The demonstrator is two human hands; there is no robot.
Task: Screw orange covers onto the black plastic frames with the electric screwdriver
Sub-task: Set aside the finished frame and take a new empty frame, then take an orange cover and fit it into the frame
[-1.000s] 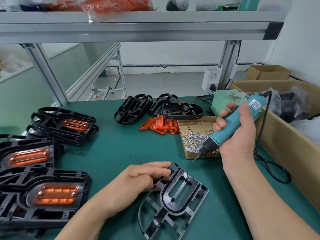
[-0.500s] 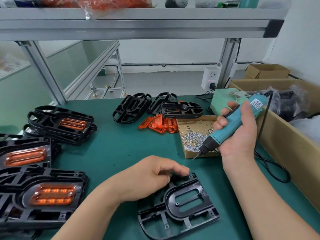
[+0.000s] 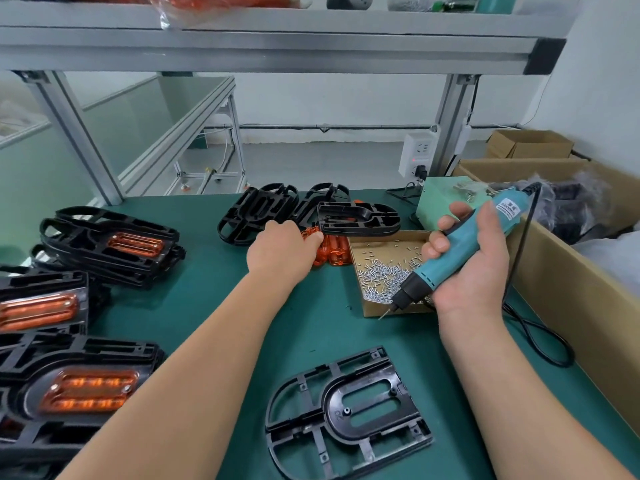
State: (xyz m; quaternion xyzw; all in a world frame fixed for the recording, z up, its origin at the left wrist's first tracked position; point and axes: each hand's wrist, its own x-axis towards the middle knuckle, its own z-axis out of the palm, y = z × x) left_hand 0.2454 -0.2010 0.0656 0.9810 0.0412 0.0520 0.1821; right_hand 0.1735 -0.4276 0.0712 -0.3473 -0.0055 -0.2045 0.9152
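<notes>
Frames already fitted with covers (image 3: 79,389) are stacked at the left of the green counter (image 3: 207,306), and bare frames (image 3: 263,216) are heaped at the back. One black frame (image 3: 346,414) lies flat at the near edge, well apart from both, with its oval recess turned up and its screw bosses exposed. The step in hand is judged to be the fetching of one cover from the pile of orange covers (image 3: 332,252), which lies between the back heap and the cardboard screw box (image 3: 381,271). It is done well if a single cover is lifted clear, so that its neighbours are not dragged along. The cover should then be seated in the recess with its holes over the bosses before any screw is picked up. The frame should be steadied while the bit is brought down upright, lest it slip from the screw head.

The left hand (image 3: 284,247) is stretched over the pile, back uppermost, and the covers are touched by its fingertips. Whether a cover is already pinched cannot be told, since the fingers are hidden beneath the hand. The right hand (image 3: 474,275) is wrapped firmly round the teal electric screwdriver (image 3: 460,244), which is held above the screw box with its bit slanted down towards the box's near edge.
</notes>
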